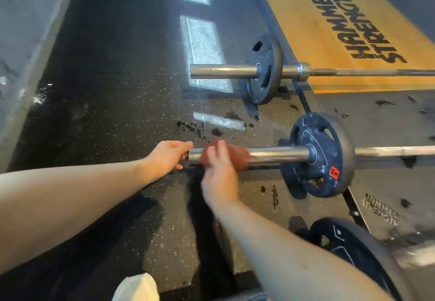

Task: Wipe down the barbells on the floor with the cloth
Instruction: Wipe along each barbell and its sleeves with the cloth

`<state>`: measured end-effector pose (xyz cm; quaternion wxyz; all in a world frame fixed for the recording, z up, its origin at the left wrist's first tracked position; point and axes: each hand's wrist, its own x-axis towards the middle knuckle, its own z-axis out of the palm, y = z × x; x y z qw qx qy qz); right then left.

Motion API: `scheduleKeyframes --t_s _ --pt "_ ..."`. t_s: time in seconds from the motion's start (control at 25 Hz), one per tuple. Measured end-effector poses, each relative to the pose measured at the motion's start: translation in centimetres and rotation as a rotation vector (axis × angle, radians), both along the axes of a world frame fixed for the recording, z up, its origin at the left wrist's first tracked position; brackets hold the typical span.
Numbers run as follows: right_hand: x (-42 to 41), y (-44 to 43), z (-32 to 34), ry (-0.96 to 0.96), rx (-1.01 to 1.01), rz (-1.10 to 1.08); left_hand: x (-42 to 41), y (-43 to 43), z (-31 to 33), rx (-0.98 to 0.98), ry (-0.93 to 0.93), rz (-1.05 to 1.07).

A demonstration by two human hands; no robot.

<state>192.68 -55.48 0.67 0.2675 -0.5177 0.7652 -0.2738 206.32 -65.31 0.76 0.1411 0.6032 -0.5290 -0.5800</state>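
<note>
A chrome barbell (277, 154) lies on the floor across the middle, with a black weight plate (322, 154) on its sleeve. My right hand (219, 173) grips a reddish-brown cloth (237, 157) wrapped round the sleeve near its left end; hand and cloth are motion-blurred. Next to the sleeve's end cap is my left hand (167, 159), fingers loosely extended and touching the tip. A second barbell (223, 71) with its own black plate (263, 70) lies farther back.
An orange lifting platform (329, 18) with black lettering lies at the back right. Another black plate (353, 249) sits at the lower right. A grey wall (23, 41) runs along the left. The black rubber floor (117, 88) has scuffed, chipped patches.
</note>
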Motion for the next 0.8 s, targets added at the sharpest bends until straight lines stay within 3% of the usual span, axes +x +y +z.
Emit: scheduleKeyframes --t_s 0.08,0.16,0.28,0.4,0.52,0.68,0.8 --pt "3.1 -0.5 0.0 -0.044 0.012 0.184 -0.2 0.1 0.3 0.031 0.044 0.082" --pt "0.5 -0.9 0.2 -0.053 -0.013 0.272 -0.4 -0.2 0.4 0.034 0.051 0.108" --pt "-9.2 0.3 0.7 0.021 0.072 0.17 -1.2 -0.5 0.7 -0.039 -0.087 -0.065" --pt "-17.9 0.8 1.7 0.207 0.249 0.056 -2.6 -0.3 1.2 -0.251 -0.304 -0.343" --pt "-19.6 1.1 3.7 0.262 0.345 0.041 -3.5 0.2 1.1 -0.395 -0.395 -0.498" --pt "-18.6 2.0 3.3 0.286 0.341 0.129 -3.3 0.6 0.1 -0.409 -0.368 -0.487" --pt "-18.2 1.6 3.2 0.607 0.381 0.184 -2.5 0.7 -0.7 -0.407 -0.303 -0.435"
